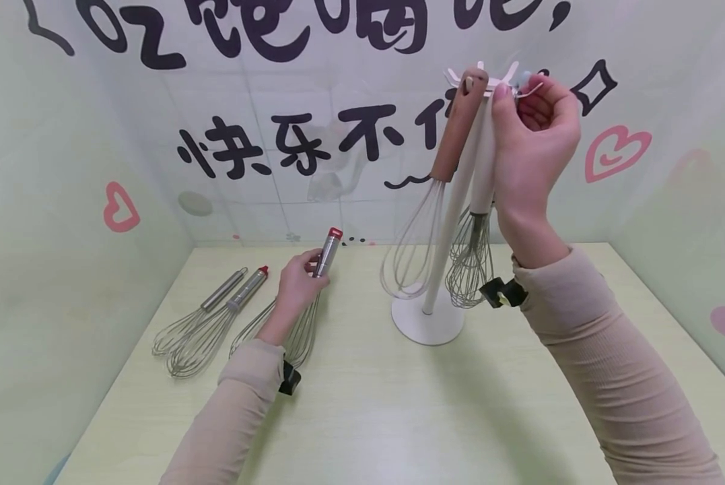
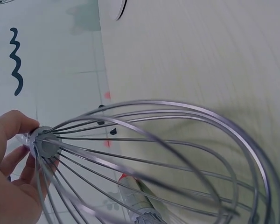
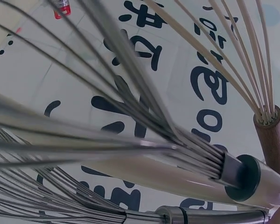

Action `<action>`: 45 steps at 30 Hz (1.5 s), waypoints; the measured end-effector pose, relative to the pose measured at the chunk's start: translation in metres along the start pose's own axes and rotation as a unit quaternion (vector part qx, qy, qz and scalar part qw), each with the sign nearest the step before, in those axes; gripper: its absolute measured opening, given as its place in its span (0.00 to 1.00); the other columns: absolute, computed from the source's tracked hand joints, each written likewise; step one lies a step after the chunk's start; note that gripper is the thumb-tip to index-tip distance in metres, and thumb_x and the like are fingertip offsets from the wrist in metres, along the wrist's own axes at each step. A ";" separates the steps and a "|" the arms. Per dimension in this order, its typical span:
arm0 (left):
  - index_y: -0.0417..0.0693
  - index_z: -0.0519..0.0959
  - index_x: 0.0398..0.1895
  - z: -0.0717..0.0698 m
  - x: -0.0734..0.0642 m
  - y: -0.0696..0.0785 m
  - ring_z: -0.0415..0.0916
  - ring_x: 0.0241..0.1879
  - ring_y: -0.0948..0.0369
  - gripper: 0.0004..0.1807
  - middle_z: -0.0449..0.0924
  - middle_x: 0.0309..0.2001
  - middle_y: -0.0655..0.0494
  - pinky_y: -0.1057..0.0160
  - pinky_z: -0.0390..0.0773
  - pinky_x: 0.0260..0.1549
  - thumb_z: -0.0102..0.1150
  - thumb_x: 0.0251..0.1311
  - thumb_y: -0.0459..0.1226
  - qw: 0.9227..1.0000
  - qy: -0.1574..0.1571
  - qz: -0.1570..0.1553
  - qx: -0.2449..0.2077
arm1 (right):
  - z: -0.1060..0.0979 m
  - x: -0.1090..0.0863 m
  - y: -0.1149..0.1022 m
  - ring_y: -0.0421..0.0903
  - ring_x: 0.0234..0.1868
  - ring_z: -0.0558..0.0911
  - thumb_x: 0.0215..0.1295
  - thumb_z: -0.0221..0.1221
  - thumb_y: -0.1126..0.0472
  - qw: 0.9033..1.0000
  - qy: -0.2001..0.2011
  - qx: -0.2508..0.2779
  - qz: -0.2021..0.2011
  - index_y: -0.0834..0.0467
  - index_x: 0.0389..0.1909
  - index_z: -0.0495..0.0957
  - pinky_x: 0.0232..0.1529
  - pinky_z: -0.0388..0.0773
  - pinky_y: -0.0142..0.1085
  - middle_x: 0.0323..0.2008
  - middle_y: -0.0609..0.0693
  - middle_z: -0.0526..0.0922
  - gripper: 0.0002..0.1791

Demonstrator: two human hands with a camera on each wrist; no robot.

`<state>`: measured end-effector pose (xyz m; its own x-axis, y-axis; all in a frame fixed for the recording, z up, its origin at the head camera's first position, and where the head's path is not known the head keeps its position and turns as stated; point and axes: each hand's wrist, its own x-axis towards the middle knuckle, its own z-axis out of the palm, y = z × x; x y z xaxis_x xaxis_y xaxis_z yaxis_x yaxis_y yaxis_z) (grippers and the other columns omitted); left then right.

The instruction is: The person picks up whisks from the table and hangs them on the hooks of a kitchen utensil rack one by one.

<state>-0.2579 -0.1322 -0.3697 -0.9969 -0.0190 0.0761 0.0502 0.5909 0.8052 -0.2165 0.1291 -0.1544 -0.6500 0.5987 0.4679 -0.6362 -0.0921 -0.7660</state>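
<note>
My left hand (image 1: 298, 286) grips a whisk by its metal handle (image 1: 328, 254), which has a red end. This whisk's wires spread large across the left wrist view, fanning from a grey collar (image 2: 47, 142). At the top of a white stand (image 1: 450, 232), my right hand (image 1: 534, 141) has its thumb at the upper end of a white-handled whisk (image 1: 483, 172) and its fingers curled by a hook. A brown-handled whisk (image 1: 459, 128) hangs beside it. Low in the right wrist view, a metal-handled whisk (image 3: 219, 217) hangs near the white-handled one.
Two metal whisks lie side by side on the table's left: a plain one (image 1: 221, 289) and a red-ended one (image 1: 248, 288). The stand's round base (image 1: 427, 331) rests on the pale table (image 1: 362, 404). Behind is a printed wall covering (image 1: 301, 209).
</note>
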 end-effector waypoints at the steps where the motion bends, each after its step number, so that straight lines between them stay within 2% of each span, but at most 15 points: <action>1: 0.45 0.67 0.65 0.000 0.000 0.001 0.73 0.53 0.48 0.34 0.72 0.57 0.42 0.54 0.81 0.45 0.58 0.51 0.28 1.000 0.001 0.000 -0.002 | -0.001 0.000 0.000 0.41 0.39 0.74 0.53 0.64 0.67 1.000 -0.001 0.000 -0.001 0.60 0.40 0.72 0.48 0.74 0.28 0.36 0.49 0.74 0.14; 8: 0.43 0.66 0.66 -0.002 -0.001 0.008 0.73 0.56 0.45 0.34 0.70 0.59 0.40 0.52 0.81 0.49 0.58 0.51 0.28 1.000 0.009 0.014 -0.015 | -0.006 0.003 0.002 0.42 0.40 0.74 0.54 0.64 0.66 1.000 -0.006 0.009 -0.011 0.61 0.40 0.73 0.50 0.75 0.29 0.36 0.49 0.75 0.14; 18: 0.43 0.66 0.65 -0.006 -0.005 0.019 0.75 0.55 0.47 0.34 0.70 0.59 0.42 0.54 0.83 0.45 0.57 0.50 0.27 0.999 0.021 0.029 -0.037 | -0.013 0.007 0.004 0.43 0.40 0.75 0.54 0.64 0.66 1.000 -0.011 0.015 -0.014 0.61 0.42 0.75 0.50 0.74 0.29 0.36 0.49 0.76 0.14; 25: 0.43 0.67 0.65 -0.006 -0.004 0.024 0.74 0.56 0.48 0.33 0.71 0.59 0.43 0.54 0.82 0.48 0.57 0.50 0.27 0.997 0.028 0.046 -0.050 | -0.016 0.009 0.004 0.43 0.40 0.75 0.54 0.64 0.66 1.000 -0.017 0.016 -0.017 0.61 0.41 0.76 0.48 0.74 0.30 0.35 0.50 0.77 0.13; 36: 0.43 0.63 0.66 -0.006 -0.003 0.041 0.73 0.57 0.49 0.37 0.69 0.60 0.43 0.55 0.80 0.51 0.56 0.47 0.28 0.994 0.034 0.047 -0.090 | -0.019 0.013 0.004 0.43 0.38 0.75 0.53 0.64 0.66 1.000 -0.016 0.021 -0.016 0.60 0.39 0.77 0.46 0.74 0.30 0.34 0.50 0.77 0.11; 45: 0.39 0.64 0.64 -0.004 -0.002 0.057 0.75 0.53 0.50 0.35 0.70 0.57 0.43 0.58 0.80 0.52 0.56 0.46 0.28 0.989 0.064 0.071 -0.114 | -0.020 0.012 0.003 0.43 0.39 0.75 0.53 0.64 0.66 0.999 -0.022 0.025 -0.003 0.61 0.40 0.77 0.47 0.74 0.30 0.35 0.50 0.77 0.12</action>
<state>-0.2528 -0.1022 -0.3218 -0.9639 -0.0590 0.2597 0.2158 0.3980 0.8916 -0.2182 0.1519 -0.1593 -0.6627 0.5643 0.4924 -0.6600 -0.1292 -0.7401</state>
